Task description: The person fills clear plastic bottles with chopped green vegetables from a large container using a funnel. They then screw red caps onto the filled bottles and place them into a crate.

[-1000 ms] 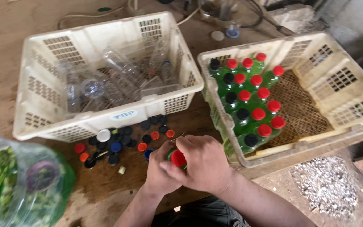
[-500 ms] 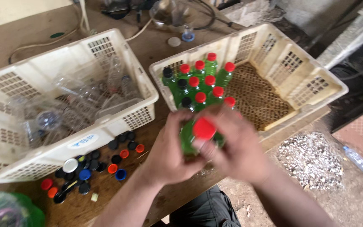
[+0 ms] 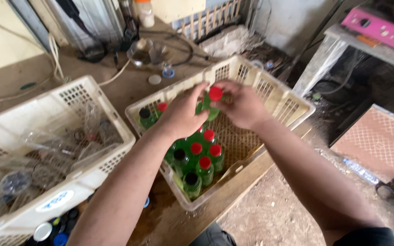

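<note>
Head view: my left hand (image 3: 183, 114) is wrapped around the body of a green bottle (image 3: 206, 108), fingers curled tight on it, near the middle of the frame. My right hand (image 3: 240, 104) pinches its red cap (image 3: 215, 93) between thumb and fingertips. I hold the bottle over the cream crate (image 3: 292, 107), above the filled green bottles (image 3: 197, 159) standing in rows along its lower left side, capped red or black. At the left of the frame sits a second crate (image 3: 76, 98) of clear empty bottles (image 3: 60, 146). Loose caps (image 3: 53, 228) lie on the tabletop (image 3: 128, 82) at the lower left.
</note>
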